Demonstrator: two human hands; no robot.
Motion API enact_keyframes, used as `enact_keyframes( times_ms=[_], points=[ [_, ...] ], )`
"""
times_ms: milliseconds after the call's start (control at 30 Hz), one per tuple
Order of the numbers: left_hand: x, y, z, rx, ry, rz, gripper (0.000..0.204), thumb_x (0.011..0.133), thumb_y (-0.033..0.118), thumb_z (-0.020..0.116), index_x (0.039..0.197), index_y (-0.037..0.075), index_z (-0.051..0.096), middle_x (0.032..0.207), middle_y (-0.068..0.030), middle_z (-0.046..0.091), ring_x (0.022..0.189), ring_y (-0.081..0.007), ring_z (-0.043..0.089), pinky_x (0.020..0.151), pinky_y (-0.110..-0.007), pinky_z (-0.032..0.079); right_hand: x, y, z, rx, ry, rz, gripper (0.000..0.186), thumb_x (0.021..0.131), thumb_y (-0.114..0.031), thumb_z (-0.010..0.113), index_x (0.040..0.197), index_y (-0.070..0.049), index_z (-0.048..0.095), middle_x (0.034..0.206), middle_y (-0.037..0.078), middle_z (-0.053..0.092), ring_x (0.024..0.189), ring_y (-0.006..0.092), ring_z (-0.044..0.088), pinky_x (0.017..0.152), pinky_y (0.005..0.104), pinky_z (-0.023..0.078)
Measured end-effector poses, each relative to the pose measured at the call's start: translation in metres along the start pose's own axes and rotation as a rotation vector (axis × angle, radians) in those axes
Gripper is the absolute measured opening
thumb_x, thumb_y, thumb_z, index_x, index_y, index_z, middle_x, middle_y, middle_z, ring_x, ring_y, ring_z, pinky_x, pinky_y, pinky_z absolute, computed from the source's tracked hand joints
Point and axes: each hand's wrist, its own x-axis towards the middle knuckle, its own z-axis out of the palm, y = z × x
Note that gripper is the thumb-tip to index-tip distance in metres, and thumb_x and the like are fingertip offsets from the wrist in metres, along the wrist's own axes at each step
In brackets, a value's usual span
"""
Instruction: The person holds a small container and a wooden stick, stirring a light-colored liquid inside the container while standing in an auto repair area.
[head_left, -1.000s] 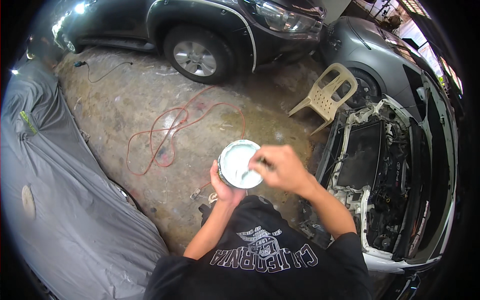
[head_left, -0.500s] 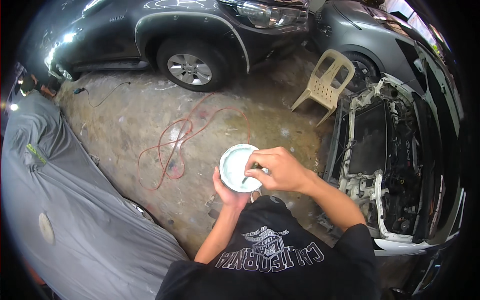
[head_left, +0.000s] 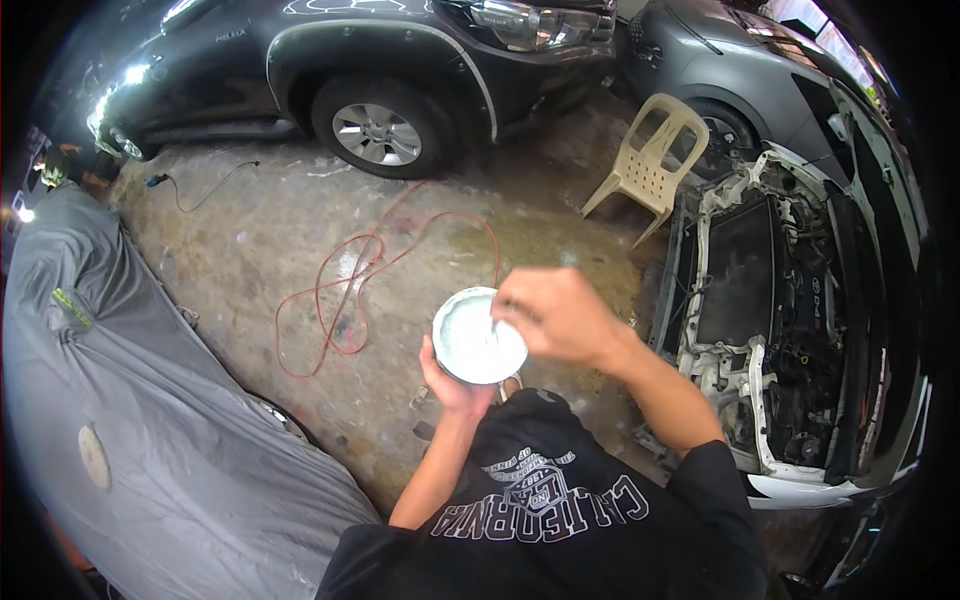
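A round tub (head_left: 466, 340) with pale, bluish-white creamy stuff inside sits in front of my body. My left hand (head_left: 456, 388) cups it from the near left side, fingers around its wall and base. Over the tub's right rim is my right hand (head_left: 550, 312), blurred by motion, its fingers pinched on a thin stirring stick (head_left: 493, 322). Only a short, faint length of the stick shows, pointing down into the pale stuff; the fingers hide the rest.
A red hose (head_left: 330, 285) loops over the concrete floor. Ahead stands a dark pickup (head_left: 215, 85); a beige plastic chair (head_left: 650, 165) is to its right. At right lies an open engine bay (head_left: 745, 290). A grey-covered vehicle (head_left: 150, 400) fills the left; a person (head_left: 60, 165) is beyond it.
My right hand has moved up and slightly right at the tub's rim, with the stick in its fingers. The tub has shifted slightly left in my left hand.
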Motion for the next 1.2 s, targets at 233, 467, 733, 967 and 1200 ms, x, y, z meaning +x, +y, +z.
enact_keyframes(
  times_ms=[233, 467, 733, 967, 1200],
  points=[
    [-0.001, -0.001, 0.0, 0.028, -0.01, 0.006, 0.069, 0.097, 0.06, 0.034, 0.143, 0.012, 0.049, 0.143, -0.0094, 0.053, 0.13, -0.0298, 0.052, 0.109, -0.047, 0.042, -0.002, 0.006, 0.001, 0.099, 0.149, 0.306, 0.011, 0.084, -0.012, 0.071, 0.088, -0.002, 0.072, 0.074, 0.013, 0.07, 0.058, 0.0167, 0.064, 0.057, 0.0321, 0.049],
    [-0.001, 0.003, -0.002, 0.002, 0.013, 0.027, 0.069, 0.098, 0.058, 0.033, 0.142, 0.008, 0.05, 0.14, -0.0109, 0.056, 0.129, -0.0309, 0.053, 0.11, -0.046, 0.042, -0.005, 0.004, 0.013, 0.082, 0.09, 0.207, 0.012, 0.084, -0.013, 0.071, 0.086, -0.001, 0.068, 0.074, 0.015, 0.067, 0.058, 0.0233, 0.063, 0.056, 0.0332, 0.049],
    [-0.002, -0.007, -0.005, 0.001, 0.12, -0.046, 0.07, 0.097, 0.057, 0.039, 0.142, 0.005, 0.049, 0.142, -0.0139, 0.055, 0.129, -0.0314, 0.054, 0.11, -0.047, 0.041, 0.006, -0.011, 0.006, 0.1, 0.234, 0.268, 0.006, 0.08, -0.004, 0.07, 0.085, -0.002, 0.067, 0.082, 0.015, 0.068, 0.07, 0.0334, 0.067, 0.063, 0.0386, 0.051],
    [-0.006, 0.003, -0.007, -0.084, 0.034, 0.051, 0.065, 0.099, 0.055, 0.037, 0.141, 0.008, 0.052, 0.14, -0.0108, 0.058, 0.129, -0.029, 0.055, 0.11, -0.047, 0.041, 0.015, -0.026, 0.002, 0.007, 0.103, 0.205, 0.004, 0.08, 0.0, 0.068, 0.083, 0.0, 0.066, 0.081, 0.015, 0.068, 0.074, 0.0335, 0.067, 0.067, 0.0368, 0.051],
    [-0.006, 0.008, -0.006, -0.106, 0.101, 0.05, 0.068, 0.099, 0.055, 0.033, 0.145, 0.007, 0.046, 0.144, -0.013, 0.053, 0.132, -0.0324, 0.051, 0.112, -0.05, 0.038, 0.005, -0.025, 0.005, 0.078, -0.038, 0.068, 0.008, 0.076, 0.002, 0.069, 0.084, -0.001, 0.07, 0.081, 0.013, 0.069, 0.072, 0.0269, 0.067, 0.066, 0.0327, 0.05]
  ],
)
